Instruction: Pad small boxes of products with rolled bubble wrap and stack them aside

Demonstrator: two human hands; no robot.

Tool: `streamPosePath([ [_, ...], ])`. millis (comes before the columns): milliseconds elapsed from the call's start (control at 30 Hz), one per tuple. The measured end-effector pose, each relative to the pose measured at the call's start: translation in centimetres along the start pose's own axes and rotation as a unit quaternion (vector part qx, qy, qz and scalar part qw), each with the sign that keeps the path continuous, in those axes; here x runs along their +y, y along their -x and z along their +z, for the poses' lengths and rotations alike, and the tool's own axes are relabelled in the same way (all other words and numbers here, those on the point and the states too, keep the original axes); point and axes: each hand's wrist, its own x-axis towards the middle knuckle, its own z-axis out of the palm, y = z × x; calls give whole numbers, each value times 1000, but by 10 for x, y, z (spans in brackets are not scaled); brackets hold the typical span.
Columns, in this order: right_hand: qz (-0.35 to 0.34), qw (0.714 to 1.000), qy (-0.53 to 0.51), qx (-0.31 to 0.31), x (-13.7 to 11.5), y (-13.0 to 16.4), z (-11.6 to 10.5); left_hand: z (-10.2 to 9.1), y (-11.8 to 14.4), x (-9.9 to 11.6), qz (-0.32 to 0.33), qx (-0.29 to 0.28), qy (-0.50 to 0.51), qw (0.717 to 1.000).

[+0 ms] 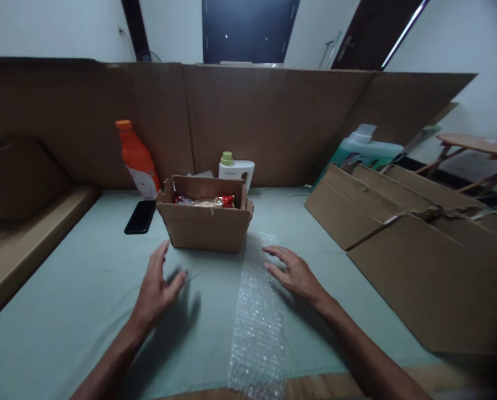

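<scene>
An open cardboard box (206,226) stands on the pale green cloth, with red and shiny wrapped packets (206,202) showing inside it. My left hand (157,289) hovers in front of the box's left corner, thumb and fingers apart, holding nothing. On the other side, my right hand (294,272) is open above the cloth, its fingertips over the right edge of a bubble wrap strip (257,322). That strip runs from beside the box down to the near table edge. Neither hand touches the box.
Behind the box stand an orange bottle (137,158) and a white bottle with a green cap (236,169). A black phone (140,217) lies left. Folded cardboard (423,272) and a teal jug (365,150) are right. A cardboard wall (273,122) closes the back.
</scene>
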Motion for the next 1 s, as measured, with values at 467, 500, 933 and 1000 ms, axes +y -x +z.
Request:
streamPosePath([
  [467, 17, 1000, -7, 7, -15, -139, 66, 33, -106, -21, -73, 67, 111, 989],
  [500, 11, 1000, -11, 4, -12, -141, 64, 30, -107, -22, -74, 60, 115, 989],
  [933, -40, 997, -11, 70, 17, -38, 18, 44, 57, 22, 22, -173, 44, 984],
  [1000, -85, 993, -36, 72, -11, -33, 27, 49, 57, 36, -37, -173, 84, 981],
])
